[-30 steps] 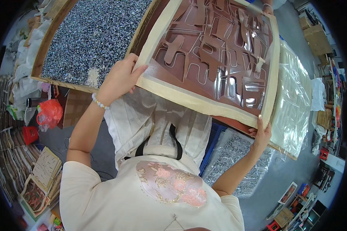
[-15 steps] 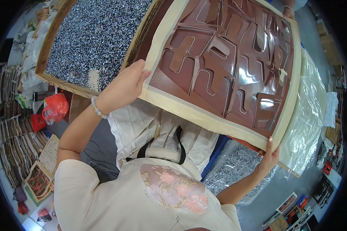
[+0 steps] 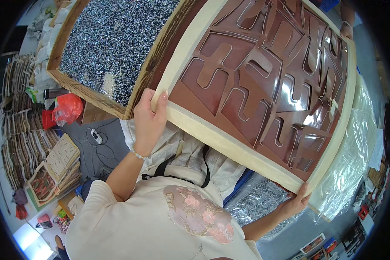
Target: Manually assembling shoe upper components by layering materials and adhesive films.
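Note:
A large framed panel [image 3: 251,78] tilts in front of me, its brown sheet cut into curved, slot-like shapes with a glossy, clear surface. Pale cream edging [image 3: 229,143] runs around it. My left hand [image 3: 151,119] grips the near left corner, thumb on top of the edging and fingers hidden beneath. At the near right corner my right hand [image 3: 295,201] is closed on the edging, thumb above. Another person's hand [image 3: 346,30] holds the far right corner. Left of the panel, a wooden tray [image 3: 89,95] holds dark, sparkling granules [image 3: 117,43].
Clear plastic sheeting [image 3: 355,147] lies right of the panel. More plastic-wrapped sparkling material [image 3: 255,203] is below it. Stacked papers [image 3: 21,121], a red plastic bag [image 3: 69,108] and a power strip with cables [image 3: 96,136] are at left.
The panel's near right corner has come down toward me. My left forearm has swung inward, with its wrist now below the corner. The whole view has shifted slightly.

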Action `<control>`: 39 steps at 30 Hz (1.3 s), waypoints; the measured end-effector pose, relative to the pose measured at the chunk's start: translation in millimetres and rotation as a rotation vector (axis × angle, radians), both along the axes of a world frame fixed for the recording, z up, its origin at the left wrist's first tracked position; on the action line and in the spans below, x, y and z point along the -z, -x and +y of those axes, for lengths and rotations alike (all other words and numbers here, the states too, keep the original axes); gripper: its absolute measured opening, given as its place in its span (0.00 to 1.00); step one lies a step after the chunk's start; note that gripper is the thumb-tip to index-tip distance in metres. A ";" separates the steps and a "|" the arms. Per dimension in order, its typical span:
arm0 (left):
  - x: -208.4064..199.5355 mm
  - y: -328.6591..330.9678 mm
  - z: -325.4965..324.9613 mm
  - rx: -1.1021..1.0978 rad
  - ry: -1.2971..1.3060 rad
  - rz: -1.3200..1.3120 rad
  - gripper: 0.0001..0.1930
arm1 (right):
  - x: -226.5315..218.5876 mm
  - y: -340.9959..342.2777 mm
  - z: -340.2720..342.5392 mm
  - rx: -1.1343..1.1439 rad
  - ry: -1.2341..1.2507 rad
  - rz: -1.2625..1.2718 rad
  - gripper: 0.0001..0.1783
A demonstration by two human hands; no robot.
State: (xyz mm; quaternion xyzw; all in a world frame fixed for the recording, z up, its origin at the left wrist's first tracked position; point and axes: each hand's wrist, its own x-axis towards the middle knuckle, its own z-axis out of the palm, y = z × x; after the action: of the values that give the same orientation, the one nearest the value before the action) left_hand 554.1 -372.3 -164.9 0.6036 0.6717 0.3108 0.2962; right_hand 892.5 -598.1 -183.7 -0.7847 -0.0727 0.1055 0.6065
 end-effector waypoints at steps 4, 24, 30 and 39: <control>1.1 2.9 9.1 0.046 0.078 0.011 0.14 | -3.2 5.5 11.4 0.017 0.018 -0.012 0.21; 3.2 -6.1 15.8 0.133 0.052 0.130 0.12 | 2.9 -0.5 16.8 0.060 0.105 -0.071 0.19; 2.9 -12.0 15.0 0.163 0.027 0.199 0.12 | 1.6 -2.2 15.1 0.069 0.119 -0.083 0.19; 10.3 -18.2 -5.1 0.131 -0.118 0.399 0.13 | 8.5 -3.3 6.5 0.025 0.092 -0.092 0.21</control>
State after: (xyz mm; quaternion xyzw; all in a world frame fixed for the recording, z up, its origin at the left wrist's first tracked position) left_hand 572.3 -377.5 -175.2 0.7119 0.6571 0.2040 0.1411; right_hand 895.8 -591.6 -192.1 -0.8166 -0.0857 0.0649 0.5671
